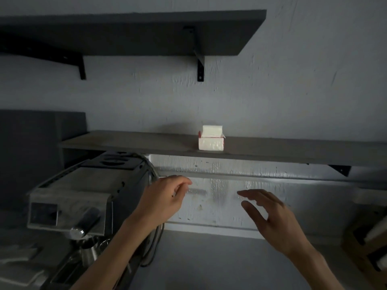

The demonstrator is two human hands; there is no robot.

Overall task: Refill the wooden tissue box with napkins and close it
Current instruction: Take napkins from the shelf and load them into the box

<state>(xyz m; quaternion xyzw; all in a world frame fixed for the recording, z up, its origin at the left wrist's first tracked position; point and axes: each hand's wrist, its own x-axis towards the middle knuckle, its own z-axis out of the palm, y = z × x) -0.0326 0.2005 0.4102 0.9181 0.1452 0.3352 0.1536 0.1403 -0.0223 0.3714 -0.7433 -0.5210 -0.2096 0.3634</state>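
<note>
Napkin pack [211, 140]: white, opened at top, standing alone on the lower shelf [125, 143] against the wall. Left hand [163, 201]: raised below the shelf, fingers loosely curled, empty. Right hand [272, 218]: fingers spread wide, empty. Wooden tissue box [365, 245]: partly visible at right on the counter. Risk: dim light; a one-sided grab may spill loose napkins.

White napkin pack [211, 140] — opened, on shelf [272, 152]

espresso machine [83, 197] at left on counter | metal pitcher [89, 251] beneath it | upper shelf [134, 32] on wall
</note>
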